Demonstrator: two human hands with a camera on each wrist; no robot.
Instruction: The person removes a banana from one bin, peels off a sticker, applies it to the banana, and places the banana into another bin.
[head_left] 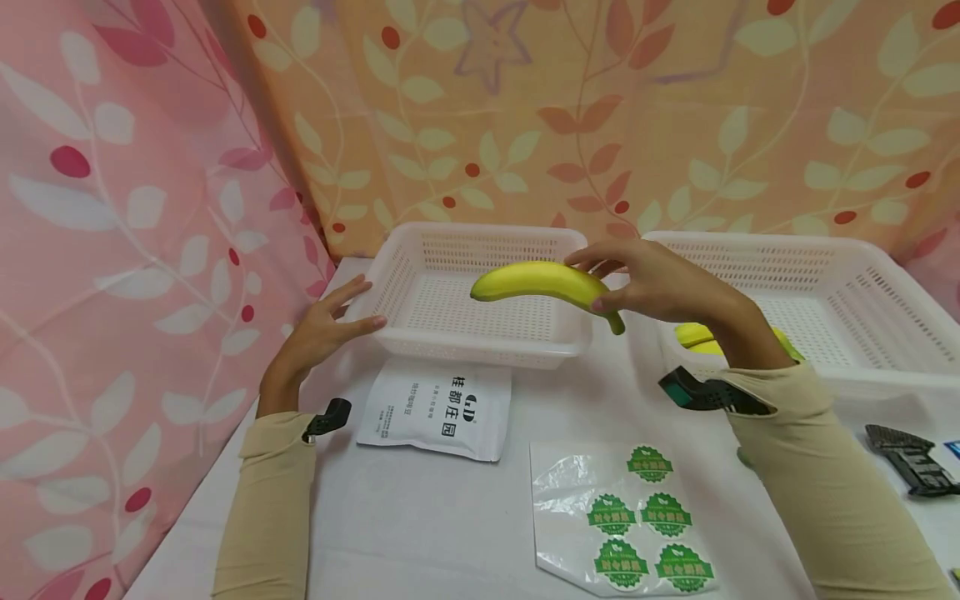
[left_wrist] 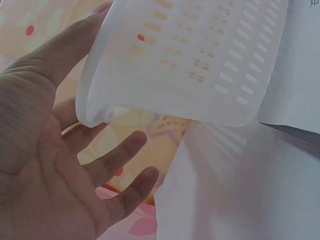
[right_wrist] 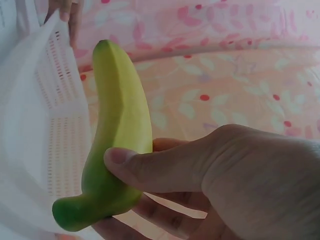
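My right hand (head_left: 648, 279) pinches a yellow banana (head_left: 536, 281) near its greenish stem end, thumb on one side and fingers behind. The banana is held above the left white plastic basket (head_left: 480, 353), its tip pointing left. In the right wrist view the banana (right_wrist: 120, 105) shows a green stem below the thumb. My left hand (head_left: 318, 329) holds the left end of that basket at the rim. In the left wrist view the basket's rim (left_wrist: 92, 82) lies between thumb and index finger, while the outer fingers of the left hand (left_wrist: 55, 130) spread loosely below.
A second white basket (head_left: 885, 383) at the right contains yellow bananas (head_left: 696, 337), partly behind my right forearm. A white printed pouch (head_left: 435, 408) lies before the left basket. Nearer are a clear bag with green labels (head_left: 615, 500) and a black package (head_left: 911, 458). Patterned cloth (head_left: 480, 125) hangs behind.
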